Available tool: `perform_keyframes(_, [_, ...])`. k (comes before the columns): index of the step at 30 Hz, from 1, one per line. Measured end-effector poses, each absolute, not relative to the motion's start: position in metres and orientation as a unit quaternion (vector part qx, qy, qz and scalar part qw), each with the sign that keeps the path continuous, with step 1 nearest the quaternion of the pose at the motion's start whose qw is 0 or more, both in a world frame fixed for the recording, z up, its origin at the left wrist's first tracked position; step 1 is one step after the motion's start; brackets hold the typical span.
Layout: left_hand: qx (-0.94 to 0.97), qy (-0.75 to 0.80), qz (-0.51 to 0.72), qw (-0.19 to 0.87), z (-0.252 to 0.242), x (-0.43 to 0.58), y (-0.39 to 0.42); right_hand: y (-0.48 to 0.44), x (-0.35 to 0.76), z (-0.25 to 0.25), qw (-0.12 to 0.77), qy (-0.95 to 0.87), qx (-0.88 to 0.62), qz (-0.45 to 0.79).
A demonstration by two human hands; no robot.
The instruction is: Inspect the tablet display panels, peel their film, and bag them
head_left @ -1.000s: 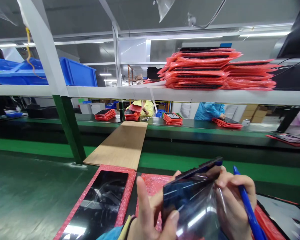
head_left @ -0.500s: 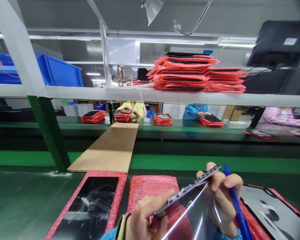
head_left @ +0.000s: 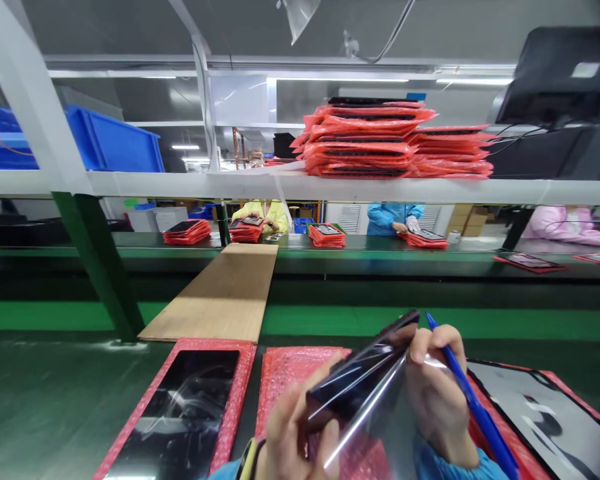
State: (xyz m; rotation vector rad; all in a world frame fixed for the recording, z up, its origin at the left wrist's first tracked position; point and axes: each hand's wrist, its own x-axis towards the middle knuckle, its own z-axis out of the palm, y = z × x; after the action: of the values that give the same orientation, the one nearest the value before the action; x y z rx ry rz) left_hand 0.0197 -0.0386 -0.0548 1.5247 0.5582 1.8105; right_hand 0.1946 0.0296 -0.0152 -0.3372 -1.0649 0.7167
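Observation:
My left hand [head_left: 293, 427] is closed on the left edge of a thin, glossy black screen panel [head_left: 363, 377], held tilted above the bench. A sheet of clear film [head_left: 390, 407] is partly lifted off the panel's face. My right hand [head_left: 440, 407] pinches the film near the panel's upper right corner. A blue pen [head_left: 475, 403] is also tucked in that hand, tip upward. Behind my left hand lies a stack of red bubble bags [head_left: 300, 367]. To its left a large black screen [head_left: 180, 400] rests on a red bubble bag [head_left: 230, 420].
On the right, a grey-faced panel [head_left: 525, 407] lies on red bags. A wooden board [head_left: 220, 293] bridges toward the far bench, where several people work beside red stacks. Overhead, a white shelf [head_left: 220, 183] carries red-bagged panels [head_left: 365, 143] and a blue bin [head_left: 115, 140].
The panel has turned from nearly edge-on so its glossy black face shows. My right hand, with film and pen, has moved slightly left. Across the bench, a blue-sleeved person's hands have shifted.

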Motion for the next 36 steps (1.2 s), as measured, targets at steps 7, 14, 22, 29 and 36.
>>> perform_keyframes(7, [0.549,0.308,0.704,0.33,-0.041,0.022,-0.045,0.046,0.186,-0.017,0.742,-0.431,-0.243,0.452])
perform_keyframes(14, [0.567,0.323,0.691,0.31,-0.044,0.012,-0.042,0.053,0.188,-0.021,0.726,-0.435,-0.273,0.456])
perform_keyframes(22, [0.546,0.266,0.675,0.42,-0.013,0.005,-0.035,0.053,0.189,-0.022,0.719,-0.372,-0.301,0.504])
perform_keyframes(29, [0.445,0.191,0.677,0.554,0.006,-0.017,-0.012,0.057,0.191,-0.022,0.697,-0.316,-0.311,0.564])
perform_keyframes(36, [0.378,0.238,0.64,0.626,0.009,-0.021,0.002,0.064,0.205,-0.023,0.645,-0.348,-0.246,0.634])
